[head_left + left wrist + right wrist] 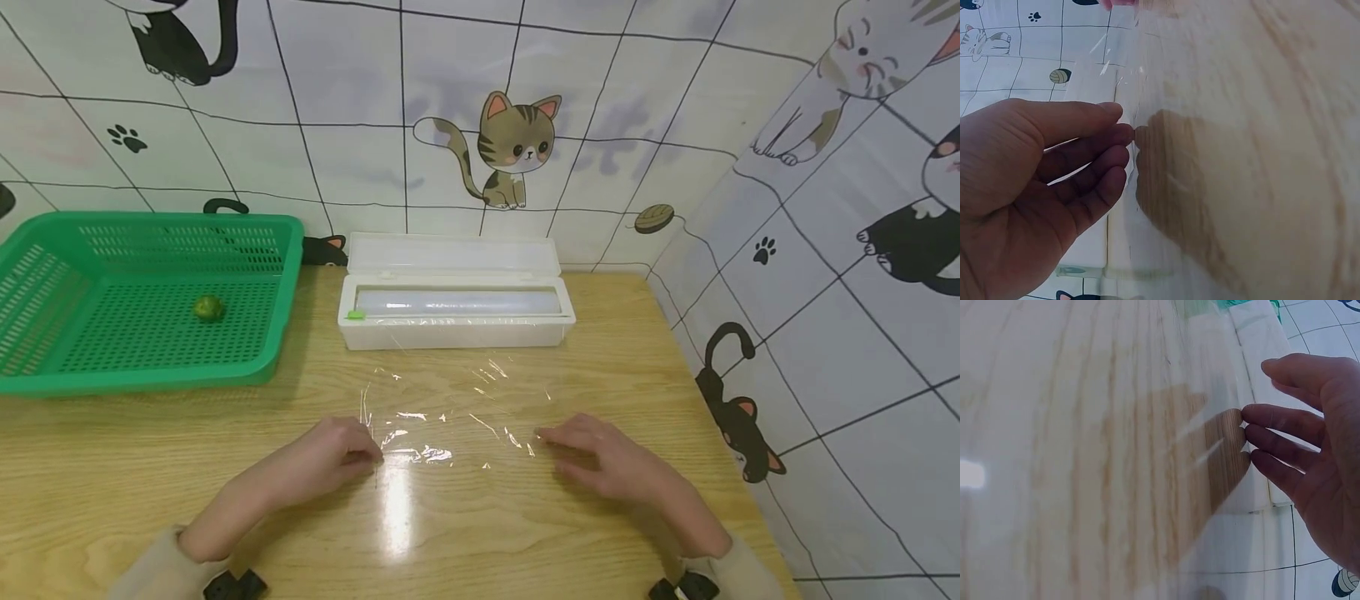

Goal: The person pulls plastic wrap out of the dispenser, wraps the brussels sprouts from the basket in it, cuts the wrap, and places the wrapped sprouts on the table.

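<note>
A thin sheet of clear cling film (450,417) stretches over the table from the front of a white cling film box (456,335), its surface creased and glinting. My left hand (341,454) is at the sheet's near left side, fingertips down at the table. In the left wrist view, the thumb of that hand (1041,169) lies close against the loosely bent fingers. Opposite it, my right hand (600,458) is beside the film's right edge. Its fingertips touch the tabletop in the right wrist view, while the thumb of that hand (1310,425) stands apart.
Behind the film, the box's lid (453,254) is raised, showing the roll (457,302) and a green slider (356,315). A green plastic basket (161,379) at the left holds one small green fruit (208,308). Cat-patterned wall covering (337,167) borders the wooden table (300,542).
</note>
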Demonstrator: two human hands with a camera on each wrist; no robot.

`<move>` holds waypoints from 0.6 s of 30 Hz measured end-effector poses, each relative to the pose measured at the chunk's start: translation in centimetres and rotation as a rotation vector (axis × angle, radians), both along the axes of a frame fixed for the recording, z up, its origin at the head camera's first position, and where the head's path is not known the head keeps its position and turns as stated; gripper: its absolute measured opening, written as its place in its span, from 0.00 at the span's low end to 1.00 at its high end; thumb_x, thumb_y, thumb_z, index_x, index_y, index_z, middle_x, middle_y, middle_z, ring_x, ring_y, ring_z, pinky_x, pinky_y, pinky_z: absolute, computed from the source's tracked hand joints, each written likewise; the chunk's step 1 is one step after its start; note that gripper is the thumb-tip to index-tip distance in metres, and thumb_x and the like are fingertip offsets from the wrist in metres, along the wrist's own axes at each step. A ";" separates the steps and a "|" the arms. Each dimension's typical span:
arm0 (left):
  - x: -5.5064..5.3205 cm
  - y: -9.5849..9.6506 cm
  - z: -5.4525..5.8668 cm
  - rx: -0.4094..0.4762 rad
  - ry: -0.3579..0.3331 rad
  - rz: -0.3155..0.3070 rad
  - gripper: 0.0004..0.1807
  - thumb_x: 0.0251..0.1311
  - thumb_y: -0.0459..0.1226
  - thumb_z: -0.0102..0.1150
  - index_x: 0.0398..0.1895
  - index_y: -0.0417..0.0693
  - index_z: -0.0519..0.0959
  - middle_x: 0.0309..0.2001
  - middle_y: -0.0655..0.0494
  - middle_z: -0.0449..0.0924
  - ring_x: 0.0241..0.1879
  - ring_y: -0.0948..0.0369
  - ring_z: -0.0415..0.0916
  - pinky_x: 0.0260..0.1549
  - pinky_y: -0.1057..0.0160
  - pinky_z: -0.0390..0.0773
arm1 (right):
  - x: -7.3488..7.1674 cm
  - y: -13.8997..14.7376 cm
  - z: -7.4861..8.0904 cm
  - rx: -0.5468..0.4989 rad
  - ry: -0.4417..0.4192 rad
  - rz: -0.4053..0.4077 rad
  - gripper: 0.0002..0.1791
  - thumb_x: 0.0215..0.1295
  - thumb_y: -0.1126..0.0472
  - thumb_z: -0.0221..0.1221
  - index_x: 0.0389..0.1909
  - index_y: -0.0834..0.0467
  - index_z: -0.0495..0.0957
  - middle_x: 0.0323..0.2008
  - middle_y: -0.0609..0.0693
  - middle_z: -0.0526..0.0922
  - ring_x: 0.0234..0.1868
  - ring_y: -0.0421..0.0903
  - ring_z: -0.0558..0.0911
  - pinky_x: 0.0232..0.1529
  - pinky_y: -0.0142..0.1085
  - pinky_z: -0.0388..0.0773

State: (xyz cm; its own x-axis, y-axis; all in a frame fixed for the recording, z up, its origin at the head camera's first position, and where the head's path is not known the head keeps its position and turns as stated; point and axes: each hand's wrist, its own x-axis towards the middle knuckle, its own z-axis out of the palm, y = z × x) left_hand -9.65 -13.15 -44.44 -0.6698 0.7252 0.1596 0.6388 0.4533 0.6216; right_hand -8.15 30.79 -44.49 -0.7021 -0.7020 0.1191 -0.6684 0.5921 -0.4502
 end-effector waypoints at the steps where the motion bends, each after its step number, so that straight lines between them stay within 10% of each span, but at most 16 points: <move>1: 0.0 0.0 0.0 0.002 -0.005 0.003 0.08 0.58 0.25 0.71 0.36 0.45 0.89 0.35 0.62 0.85 0.38 0.65 0.81 0.39 0.64 0.83 | 0.0 0.0 0.0 0.007 -0.005 -0.005 0.23 0.67 0.60 0.67 0.63 0.55 0.81 0.51 0.45 0.83 0.52 0.44 0.80 0.53 0.45 0.80; 8: -0.3 -0.6 0.6 0.053 -0.069 0.096 0.09 0.58 0.25 0.70 0.38 0.44 0.88 0.37 0.61 0.85 0.39 0.64 0.81 0.40 0.63 0.84 | -0.1 -0.1 -0.2 -0.065 0.031 -0.009 0.21 0.62 0.63 0.70 0.57 0.55 0.84 0.50 0.45 0.83 0.51 0.43 0.81 0.52 0.44 0.81; 14: -0.8 -1.7 1.5 0.261 0.111 0.231 0.14 0.47 0.20 0.75 0.35 0.45 0.88 0.33 0.60 0.87 0.33 0.65 0.82 0.35 0.68 0.82 | -0.3 -0.1 -0.6 -0.117 0.070 -0.008 0.22 0.59 0.66 0.71 0.56 0.58 0.84 0.50 0.46 0.84 0.50 0.44 0.82 0.51 0.44 0.82; 18: -0.6 -2.7 3.4 0.364 -0.012 0.342 0.12 0.53 0.24 0.75 0.38 0.46 0.89 0.34 0.58 0.88 0.35 0.65 0.82 0.41 0.72 0.80 | -0.4 -0.1 -0.7 -0.140 0.084 0.007 0.22 0.58 0.66 0.71 0.55 0.59 0.84 0.49 0.47 0.84 0.49 0.45 0.82 0.50 0.44 0.82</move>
